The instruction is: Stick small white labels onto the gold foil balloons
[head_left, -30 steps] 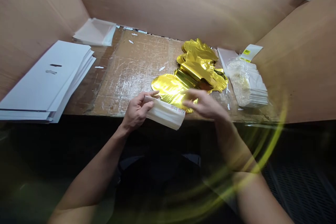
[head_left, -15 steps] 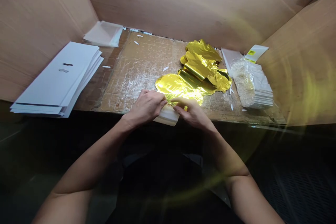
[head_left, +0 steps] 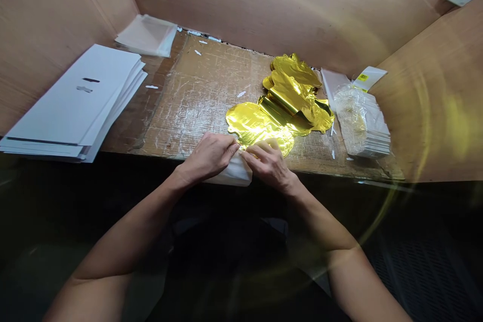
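Observation:
My left hand (head_left: 211, 156) is closed, thumb and fingers pinching the upper edge of a translucent plastic bag (head_left: 236, 173) that hangs over the table's front edge. From the other side, my right hand (head_left: 268, 163) pinches the same edge, its fingertips almost touching my left thumb. What the bag holds, if anything, I cannot make out. Just beyond both hands lies a pile of flat, shiny gold foil balloons (head_left: 292, 93), overlapping toward the back. The nearest foil shape is partly hidden behind my right fingers.
White cards (head_left: 75, 95) with hanger slots are stacked at left, overhanging the front edge. Clear bags (head_left: 149, 35) lie in the back left corner. A plastic-wrapped white bundle (head_left: 362, 123) sits at right. White cut-out scraps (head_left: 241, 94) dot the cardboard-covered table (head_left: 181, 105). Wooden walls (head_left: 241, 5) enclose it.
My right hand has shifted left, closer to my left hand. The printed mark on the bag's edge is now covered by my fingers. The view has tilted slightly.

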The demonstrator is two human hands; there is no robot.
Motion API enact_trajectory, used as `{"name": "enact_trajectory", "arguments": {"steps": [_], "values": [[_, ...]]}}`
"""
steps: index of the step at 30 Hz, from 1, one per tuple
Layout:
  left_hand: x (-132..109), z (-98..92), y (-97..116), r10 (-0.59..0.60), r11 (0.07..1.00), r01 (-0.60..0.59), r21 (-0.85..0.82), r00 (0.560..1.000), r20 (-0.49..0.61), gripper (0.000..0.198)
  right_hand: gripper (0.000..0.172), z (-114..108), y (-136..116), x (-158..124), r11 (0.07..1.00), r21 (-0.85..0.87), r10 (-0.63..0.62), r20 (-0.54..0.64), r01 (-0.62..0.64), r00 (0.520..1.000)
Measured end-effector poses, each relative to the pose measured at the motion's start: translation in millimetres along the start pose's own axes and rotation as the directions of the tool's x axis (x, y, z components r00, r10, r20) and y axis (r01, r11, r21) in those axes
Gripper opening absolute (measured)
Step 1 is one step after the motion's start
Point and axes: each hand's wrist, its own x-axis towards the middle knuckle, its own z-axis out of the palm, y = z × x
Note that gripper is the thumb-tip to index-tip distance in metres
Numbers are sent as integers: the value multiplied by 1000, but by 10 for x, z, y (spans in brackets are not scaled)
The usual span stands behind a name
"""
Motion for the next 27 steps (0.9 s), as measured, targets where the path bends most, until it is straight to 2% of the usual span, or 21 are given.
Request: {"name": "enact_trajectory", "arguments": {"steps": [2,4,5,7,9,11,13,15,17,19,21,27], "values": [[-34,28,-28,-10,999,10,38,1000,-13,35,27,28,28,7,993,107,54,-76,-45,996],[-70,74,-47,38,996,-36,88,999,-32,29,25,30,92,81,954,249,209,-147,-169,967],[-88,104,-52,89,991,-85,104,996,-32,26,25,23,134,143,918,320,291,-140,-235,946],[-121,175,-56,196,974,-194,117,980,-10,25,24,6,221,295,848,406,389,-39,-341,921],[-149,247,-57,242,962,-241,131,970,8,29,25,0,288,439,848,351,400,69,-398,914],[-169,303,-63,232,961,-230,153,973,9,30,29,8,322,527,896,150,408,97,-418,908],[-180,335,-73,223,963,-221,155,975,5,31,32,20,330,545,895,-96,440,49,-435,896],[-184,346,-85,231,963,-229,144,973,2,32,33,25,329,520,853,-241,470,-29,-463,882],[-185,346,-95,239,961,-236,141,971,-1,32,34,24,334,494,855,-257,454,-48,-450,890],[-187,344,-100,241,960,-238,146,971,-3,32,35,17,347,493,896,-203,404,4,-395,915],[-191,343,-102,242,960,-239,147,970,-4,32,36,4,366,516,918,-139,384,70,-372,921],[-207,335,-95,255,955,-249,160,967,-17,31,40,-11,371,608,880,-142,470,121,-454,874]]}}
